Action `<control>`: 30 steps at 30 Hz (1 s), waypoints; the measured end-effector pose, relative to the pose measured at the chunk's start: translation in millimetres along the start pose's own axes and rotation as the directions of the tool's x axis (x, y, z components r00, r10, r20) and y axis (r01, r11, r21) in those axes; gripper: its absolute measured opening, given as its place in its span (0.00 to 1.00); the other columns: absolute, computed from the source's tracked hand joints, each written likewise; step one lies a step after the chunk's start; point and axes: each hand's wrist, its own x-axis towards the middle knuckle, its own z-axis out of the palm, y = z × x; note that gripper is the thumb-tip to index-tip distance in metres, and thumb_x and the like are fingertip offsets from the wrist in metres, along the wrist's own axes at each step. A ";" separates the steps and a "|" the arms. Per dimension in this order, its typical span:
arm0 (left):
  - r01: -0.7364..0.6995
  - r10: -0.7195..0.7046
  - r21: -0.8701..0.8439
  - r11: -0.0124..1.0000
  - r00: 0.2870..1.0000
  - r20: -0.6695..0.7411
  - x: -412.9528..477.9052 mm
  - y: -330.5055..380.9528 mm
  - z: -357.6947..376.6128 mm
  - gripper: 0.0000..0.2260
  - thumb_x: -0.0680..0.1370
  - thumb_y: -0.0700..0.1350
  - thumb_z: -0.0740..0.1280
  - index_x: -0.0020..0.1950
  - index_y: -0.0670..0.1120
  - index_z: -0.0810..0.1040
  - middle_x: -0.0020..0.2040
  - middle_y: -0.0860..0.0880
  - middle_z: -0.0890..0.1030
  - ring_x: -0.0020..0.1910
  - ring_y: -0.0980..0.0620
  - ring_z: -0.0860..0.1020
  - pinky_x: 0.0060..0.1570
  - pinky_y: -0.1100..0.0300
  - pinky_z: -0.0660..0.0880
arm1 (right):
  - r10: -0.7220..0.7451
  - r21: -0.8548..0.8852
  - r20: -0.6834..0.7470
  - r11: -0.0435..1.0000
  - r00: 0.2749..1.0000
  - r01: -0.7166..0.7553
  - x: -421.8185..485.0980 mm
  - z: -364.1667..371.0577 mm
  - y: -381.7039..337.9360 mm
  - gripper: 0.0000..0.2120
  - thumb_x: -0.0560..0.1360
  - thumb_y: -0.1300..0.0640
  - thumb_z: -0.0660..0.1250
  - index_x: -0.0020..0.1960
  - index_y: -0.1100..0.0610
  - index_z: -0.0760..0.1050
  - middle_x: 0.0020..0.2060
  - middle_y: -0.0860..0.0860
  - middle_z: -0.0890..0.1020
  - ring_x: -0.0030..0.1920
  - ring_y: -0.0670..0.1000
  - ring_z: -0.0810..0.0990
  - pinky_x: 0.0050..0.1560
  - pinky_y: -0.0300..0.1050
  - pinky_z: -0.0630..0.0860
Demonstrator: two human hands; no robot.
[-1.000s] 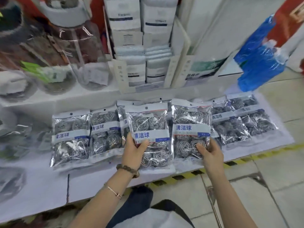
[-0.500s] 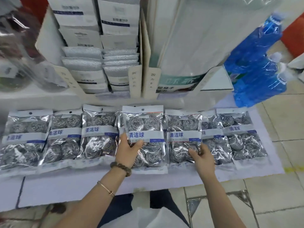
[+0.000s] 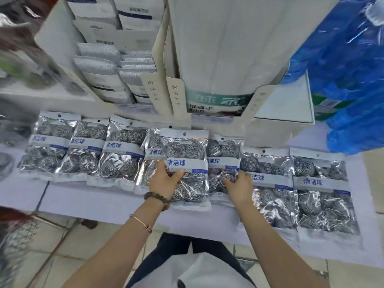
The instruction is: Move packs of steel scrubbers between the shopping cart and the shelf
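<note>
Several clear packs of steel scrubbers with blue-and-white labels lie in a row on the low white shelf (image 3: 99, 206). My left hand (image 3: 164, 181) grips the middle pack (image 3: 188, 150) at its left edge, thumb over the label. That pack overlaps its neighbours. My right hand (image 3: 239, 187) holds the lower part of the pack to its right (image 3: 223, 154), fingers curled on its bottom corner. More packs lie further left (image 3: 122, 150) and right (image 3: 320, 190).
Cardboard display boxes of grey cloths (image 3: 99, 65) and a tall white box (image 3: 228, 48) stand on the upper shelf behind. Blue bottles (image 3: 342, 69) fill the right. A wire cart corner (image 3: 14, 246) shows at lower left. The tiled floor is below.
The view has swung left and closer. Both hands keep hold of their packs; the left hand's pack now sits a little higher over its neighbours.
</note>
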 end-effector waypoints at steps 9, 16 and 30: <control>-0.073 0.087 -0.117 0.990 0.989 0.117 8.3 24.4 32.9 0.14 0.75 0.46 0.68 0.56 0.46 0.69 0.44 0.53 0.77 0.41 0.55 0.76 0.36 0.64 0.72 | -0.153 0.522 0.239 0.853 0.959 0.006 -4.7 -20.6 -29.7 0.24 0.74 0.55 0.70 0.68 0.55 0.67 0.55 0.49 0.77 0.56 0.50 0.77 0.44 0.29 0.71; -0.317 0.294 0.293 0.902 0.948 0.124 16.1 20.0 22.0 0.30 0.73 0.58 0.66 0.71 0.49 0.62 0.64 0.52 0.72 0.63 0.52 0.70 0.62 0.56 0.68 | -0.041 0.566 0.154 0.823 0.987 -0.053 6.9 -9.4 -9.1 0.30 0.71 0.60 0.73 0.70 0.55 0.64 0.60 0.51 0.76 0.61 0.54 0.75 0.64 0.54 0.71; -0.427 0.332 0.741 0.519 0.899 0.285 47.4 -31.9 3.1 0.31 0.77 0.63 0.46 0.75 0.51 0.40 0.73 0.49 0.35 0.75 0.47 0.40 0.68 0.51 0.36 | -0.368 -0.309 -0.091 0.894 0.925 0.325 3.3 15.5 -35.8 0.40 0.74 0.44 0.68 0.77 0.57 0.53 0.72 0.62 0.63 0.70 0.62 0.64 0.67 0.59 0.65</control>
